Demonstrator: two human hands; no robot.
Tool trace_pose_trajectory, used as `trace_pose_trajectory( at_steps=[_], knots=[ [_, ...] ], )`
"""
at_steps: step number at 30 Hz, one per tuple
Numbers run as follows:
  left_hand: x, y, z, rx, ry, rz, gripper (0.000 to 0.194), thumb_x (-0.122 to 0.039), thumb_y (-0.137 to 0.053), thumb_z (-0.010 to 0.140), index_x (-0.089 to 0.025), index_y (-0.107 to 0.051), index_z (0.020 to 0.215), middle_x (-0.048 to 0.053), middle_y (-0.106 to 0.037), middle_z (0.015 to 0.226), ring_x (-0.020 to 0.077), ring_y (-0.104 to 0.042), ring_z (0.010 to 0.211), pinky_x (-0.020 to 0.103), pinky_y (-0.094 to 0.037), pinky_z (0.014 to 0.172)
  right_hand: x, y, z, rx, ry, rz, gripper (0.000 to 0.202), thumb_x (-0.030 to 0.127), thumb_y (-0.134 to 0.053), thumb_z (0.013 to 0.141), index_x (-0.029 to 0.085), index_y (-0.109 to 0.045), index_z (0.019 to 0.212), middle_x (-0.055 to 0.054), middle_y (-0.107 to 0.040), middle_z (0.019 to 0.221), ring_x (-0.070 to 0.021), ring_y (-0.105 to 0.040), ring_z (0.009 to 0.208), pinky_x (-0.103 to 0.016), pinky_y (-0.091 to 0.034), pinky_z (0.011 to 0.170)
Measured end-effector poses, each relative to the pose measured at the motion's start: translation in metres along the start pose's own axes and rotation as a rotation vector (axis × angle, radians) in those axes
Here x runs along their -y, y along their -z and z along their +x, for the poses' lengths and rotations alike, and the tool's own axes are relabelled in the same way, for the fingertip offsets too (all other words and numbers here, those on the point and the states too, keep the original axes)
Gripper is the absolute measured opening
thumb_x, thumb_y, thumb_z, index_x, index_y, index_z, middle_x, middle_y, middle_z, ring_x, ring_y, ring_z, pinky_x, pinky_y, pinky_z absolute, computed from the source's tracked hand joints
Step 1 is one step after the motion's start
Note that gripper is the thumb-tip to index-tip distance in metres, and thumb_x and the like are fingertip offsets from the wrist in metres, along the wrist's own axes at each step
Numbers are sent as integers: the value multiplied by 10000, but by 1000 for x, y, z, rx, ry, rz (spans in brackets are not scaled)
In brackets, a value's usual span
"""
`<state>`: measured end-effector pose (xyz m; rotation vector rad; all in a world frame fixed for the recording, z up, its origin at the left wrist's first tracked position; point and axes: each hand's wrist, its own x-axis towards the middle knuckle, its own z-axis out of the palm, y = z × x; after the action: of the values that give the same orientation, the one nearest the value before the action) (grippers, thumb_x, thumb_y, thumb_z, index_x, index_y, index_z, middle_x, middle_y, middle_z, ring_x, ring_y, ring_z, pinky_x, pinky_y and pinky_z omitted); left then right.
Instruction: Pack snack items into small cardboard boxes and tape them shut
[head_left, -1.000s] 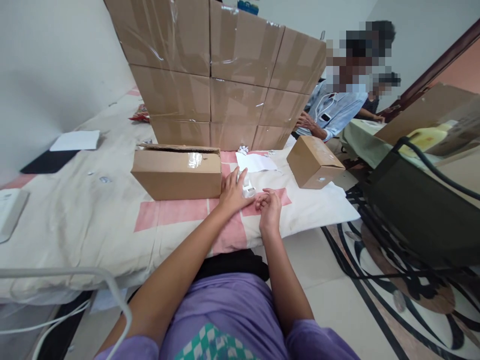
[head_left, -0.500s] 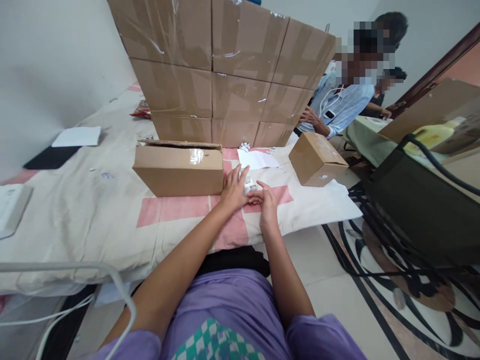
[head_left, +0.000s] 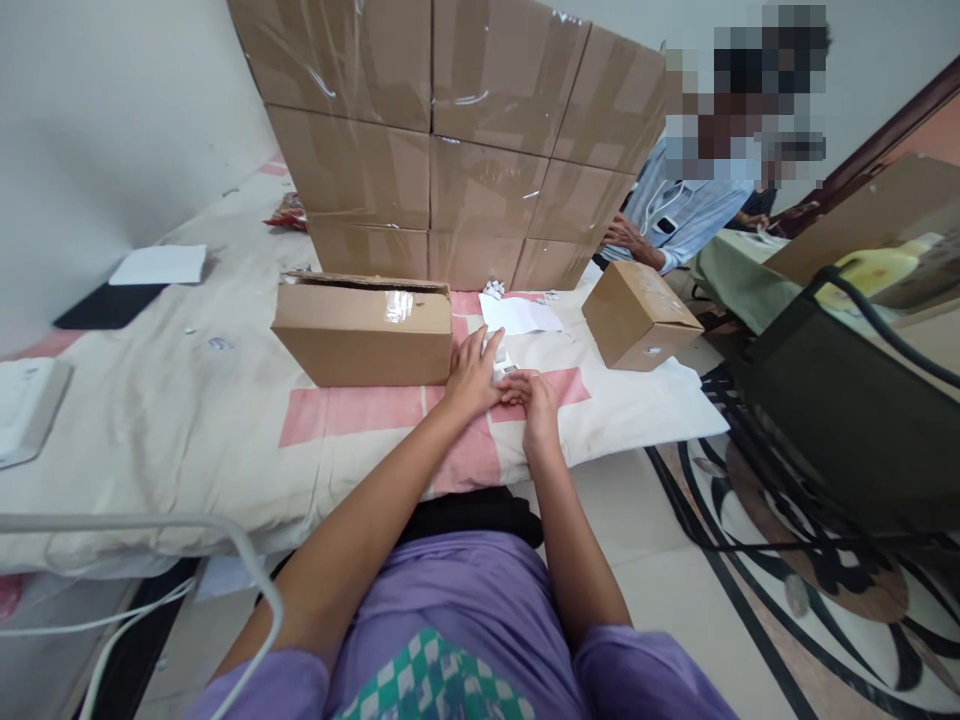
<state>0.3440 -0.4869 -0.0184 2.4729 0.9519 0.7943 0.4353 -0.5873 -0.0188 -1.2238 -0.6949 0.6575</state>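
Note:
A small white box-like object [head_left: 502, 364] is between my hands above the pink and cream cloth; its kind is hard to make out. My left hand [head_left: 474, 376] grips it from the left, thumb and fingers curved around it. My right hand [head_left: 537, 402] meets it from the near right side, fingers bent in and pressed together at its lower edge. Beyond the object lies a white paper sheet [head_left: 521, 316], with crumpled white scraps [head_left: 494, 289] behind it. Just left of my left hand stands a brown cardboard box [head_left: 375, 345], its top flap slightly raised.
Taped cardboard boxes [head_left: 487, 185] form a wall at the back. A smaller carton [head_left: 637, 315] stands at right. A white device [head_left: 30, 410] and a dark flat item [head_left: 109, 307] lie at left. A person in a light blue shirt [head_left: 697, 220] is behind the boxes, right.
My right index finger has bent down from its raised position toward the white object. My left hand keeps its hold. The whole view has shifted slightly.

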Motion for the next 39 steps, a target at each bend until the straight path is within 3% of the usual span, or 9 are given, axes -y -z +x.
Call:
trace_pose_trajectory(
  at_steps=[10,17,27,33,39],
  knots=[
    [1,-1,0,3,0,-21,951,-263,-734,765,-188,-300,1608,189,-274,1670,363,-264,1547,564,-238,1265,6,-3,-4,-30,-6,40,277,390,-559,882,179,-730,830,-53,-791,790,-122,-637,572,-243,-497,595],
    [3,-2,1,-10,10,-17,989,-230,-750,740,-200,-285,1613,186,-275,1671,365,-278,1541,566,-258,1255,6,-7,0,-85,-39,104,222,334,-608,830,177,-723,722,-42,-757,676,-135,-629,515,-268,-532,579],
    [1,-1,0,-3,28,-14,1056,-355,-817,733,-217,-262,1620,178,-253,1682,375,-277,1546,561,-260,1253,6,-6,-5,-109,-3,132,221,338,-631,831,182,-676,680,-30,-717,609,-138,-597,486,-267,-492,525],
    [1,0,0,-32,25,-38,1041,-467,-812,758,-229,-271,1614,183,-261,1676,385,-290,1540,565,-244,1254,7,-5,-7,-213,-1,106,220,331,-582,820,189,-645,664,-34,-691,580,-143,-602,491,-261,-458,491],
    [-1,1,-1,-19,26,-36,1018,-438,-808,771,-213,-280,1612,191,-262,1672,384,-291,1539,553,-270,1244,5,-3,-9,-185,-34,102,210,321,-577,815,182,-653,678,-42,-702,589,-142,-605,492,-258,-472,501]
  ],
)
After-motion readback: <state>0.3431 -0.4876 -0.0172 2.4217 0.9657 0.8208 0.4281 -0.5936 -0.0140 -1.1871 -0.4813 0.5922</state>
